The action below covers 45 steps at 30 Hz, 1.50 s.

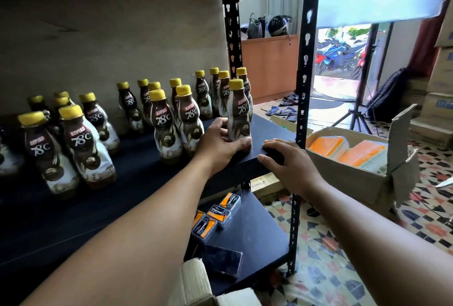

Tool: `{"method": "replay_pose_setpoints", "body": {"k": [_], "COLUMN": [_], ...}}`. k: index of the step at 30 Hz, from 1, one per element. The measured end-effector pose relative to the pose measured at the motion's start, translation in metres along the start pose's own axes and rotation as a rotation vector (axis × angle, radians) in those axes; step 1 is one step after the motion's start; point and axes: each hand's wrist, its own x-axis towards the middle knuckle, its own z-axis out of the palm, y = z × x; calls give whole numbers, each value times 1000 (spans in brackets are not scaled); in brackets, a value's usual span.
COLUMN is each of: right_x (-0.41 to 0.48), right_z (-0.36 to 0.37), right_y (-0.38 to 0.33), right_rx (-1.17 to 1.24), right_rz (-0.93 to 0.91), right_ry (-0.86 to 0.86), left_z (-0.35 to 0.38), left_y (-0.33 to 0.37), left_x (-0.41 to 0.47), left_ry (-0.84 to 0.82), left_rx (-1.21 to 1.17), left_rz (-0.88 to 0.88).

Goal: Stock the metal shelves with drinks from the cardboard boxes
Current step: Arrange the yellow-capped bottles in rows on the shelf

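1. The left grip (220,145), at the centre of the frame, is curled round the lower half of a bottle (239,109). Its thumb lies along the base and its fingers wrap the bottle's left side.
2. That bottle has a yellow cap and a brown "Kopiko 78°C" label. It stands upright on the dark shelf board (268,131), near the board's front right corner.
3. The right grip (288,167), just right of centre, lies flat over that front corner with its fingers relaxed and nothing in it. It is near the held bottle but apart from it.
4. The other bottles (169,124) of the same kind stand upright in loose rows across the board, from the left edge of the frame to the black slotted post (305,72).
5. On the lower shelf (257,237), below centre, lie "Charcoal" packs (221,212) and a dark phone (220,264).
6. An open cardboard box (348,178) sits on the patterned floor (343,256) at the right and holds orange packets (326,146).
7. A corner of a second carton (193,281) shows at the bottom edge.
8. In the upper right, a tripod (360,112) stands by the bright open doorway, with sandals (282,109) on the floor to its left.
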Motion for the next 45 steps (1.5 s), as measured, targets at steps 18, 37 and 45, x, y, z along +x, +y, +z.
{"method": "replay_pose_setpoints", "body": {"k": [18,37,45], "right_x": [2,1,1], "right_z": [2,2,2], "right_y": [4,4,3], "right_rx": [-6,-3,3], "right_rz": [-10,-8,-9], "right_ry": [2,-7,-1], "left_z": [1,4,4], "left_y": [-3,-1,7], "left_x": [3,6,0], "left_ry": [-49,12,43], "left_rx": [21,-123,-124], "left_rz": [-29,-12,-7]}}
